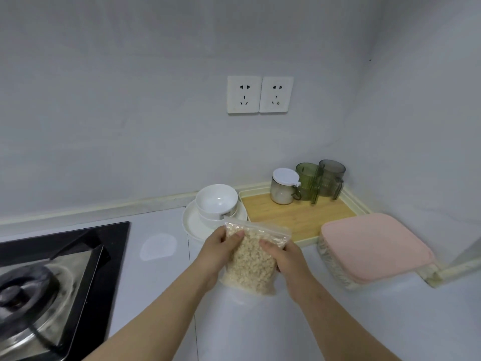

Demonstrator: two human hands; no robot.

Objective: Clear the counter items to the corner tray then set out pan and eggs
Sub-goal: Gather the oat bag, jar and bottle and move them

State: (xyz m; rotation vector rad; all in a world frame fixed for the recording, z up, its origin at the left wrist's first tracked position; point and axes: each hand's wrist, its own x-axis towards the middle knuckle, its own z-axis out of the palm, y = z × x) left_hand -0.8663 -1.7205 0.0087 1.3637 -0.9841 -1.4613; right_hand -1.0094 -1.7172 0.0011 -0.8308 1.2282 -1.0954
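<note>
Left hand (217, 252) and right hand (285, 259) hold grain bag (251, 264) between them. Fingers (268, 244) curled round bag sides, thumbs on front. Bag upright, tilted slightly, over desk (260, 321), just before tray (294, 217); contact with desk: cannot tell. Tray in corner carries jar (282, 190) and two green cups (308, 182) at back. Stacked bowls (216, 201) on plate (192, 225), touching tray's left edge. Pink-lid box (374, 246) right of tray. Stove (52, 269) far left.

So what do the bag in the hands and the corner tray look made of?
Clear zip-top bag of pale grains: thin glossy plastic, crinkled and see-through. Cream-rimmed corner tray: probably matt plastic rim, bamboo or wood-look base with visible grain.
</note>
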